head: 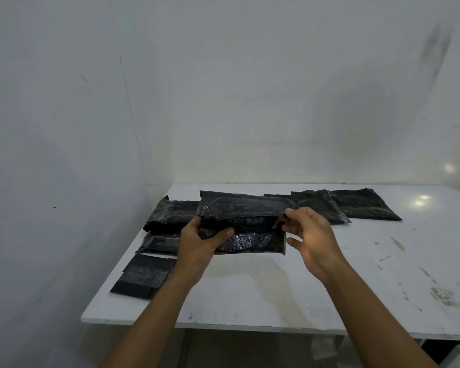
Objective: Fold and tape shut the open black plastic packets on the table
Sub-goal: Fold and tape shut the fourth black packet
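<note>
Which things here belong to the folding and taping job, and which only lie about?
Job: held black plastic packet, left hand, right hand, black packets at left, black packets at right.
Idle: scuffed white table, white wall. No tape visible.

No writing, label, brand, number or sign can be read anywhere, neither on the black plastic packets (242, 207) nor on the white table (329, 288).

A white tabletop (250, 301) is filling the lower right of the frame, its scuffed, stained surface catching bright glints of light (421, 201) toward the right. A pale left wall (50, 155) is meeting the back wall (276, 88) at a corner left of centre, and a dark smudge (436, 49) is showing at upper right.
</note>
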